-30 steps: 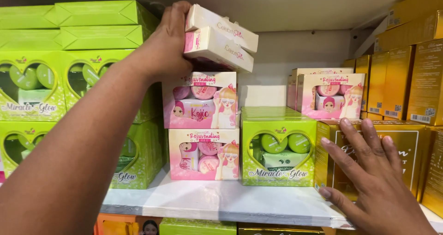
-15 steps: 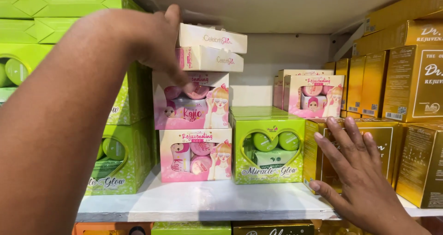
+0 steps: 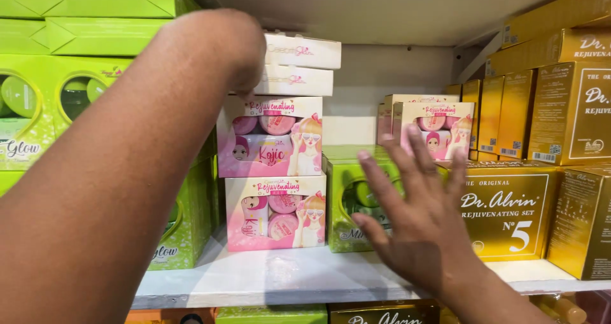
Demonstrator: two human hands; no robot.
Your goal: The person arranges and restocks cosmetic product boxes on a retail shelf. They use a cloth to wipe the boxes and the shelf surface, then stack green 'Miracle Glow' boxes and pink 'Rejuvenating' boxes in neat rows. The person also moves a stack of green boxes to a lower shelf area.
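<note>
A white, flat shelf board [image 3: 280,279] is running across the lower part of the view, a pale plain back wall [image 3: 382,69] is showing behind it, and the grey underside of 1 upper shelf [image 3: 382,9] is catching soft, even light overhead.

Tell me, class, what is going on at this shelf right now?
A person is stocking a shop shelf. Their left hand reaches to two slim white boxes lying on top of a stack of two pink boxes. Their right hand is spread open in front of a green box and a gold box, holding nothing. More green boxes stand at the left.
</note>
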